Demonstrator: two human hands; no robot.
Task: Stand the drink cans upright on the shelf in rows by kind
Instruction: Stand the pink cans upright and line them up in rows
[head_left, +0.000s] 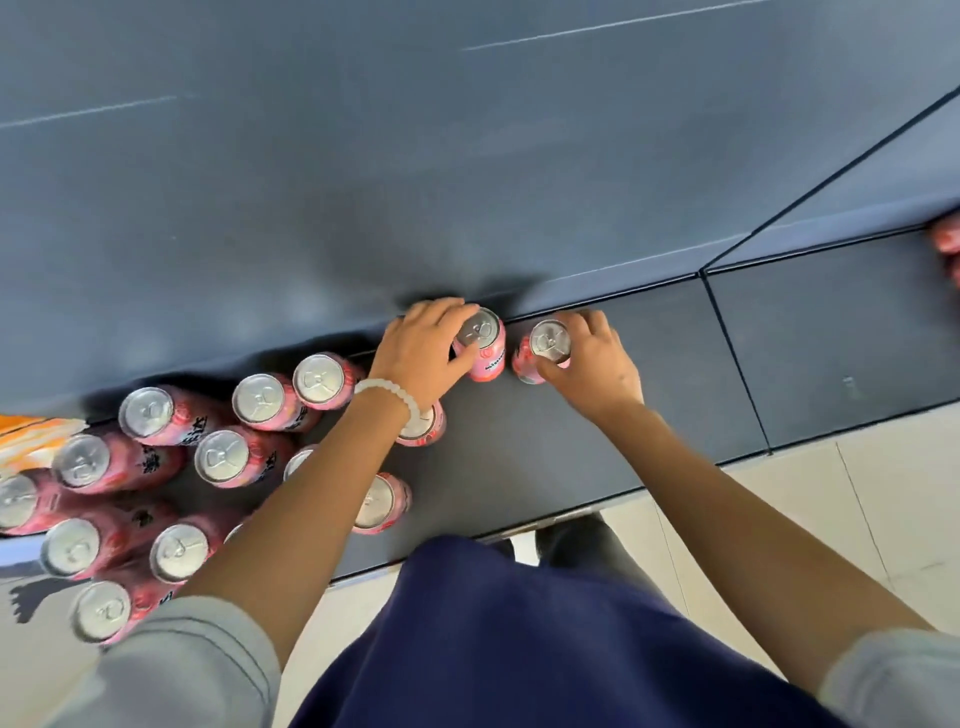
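Dark shelf (597, 441): pink cans (218, 457) upright, clustered loosely left, rows unformed. Left hand (421, 353) fingers grasp back can (483, 343); right hand (592, 364) fingers grasp neighbouring can (540, 351). Task early.

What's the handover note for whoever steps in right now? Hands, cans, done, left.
Left hand: grips a pink can by its top, standing at the back of the shelf.
Right hand: grip on a second pink can just to the right, a small gap between the two.
Other cans: the pink group stands upright on the left part of the shelf, loosely bunched, not in tidy rows. More pink cans show at the far right edge.
Done: most cans upright.
Left: probably set these two in line, then straighten the left group into rows. Only pink cans are plainly visible.
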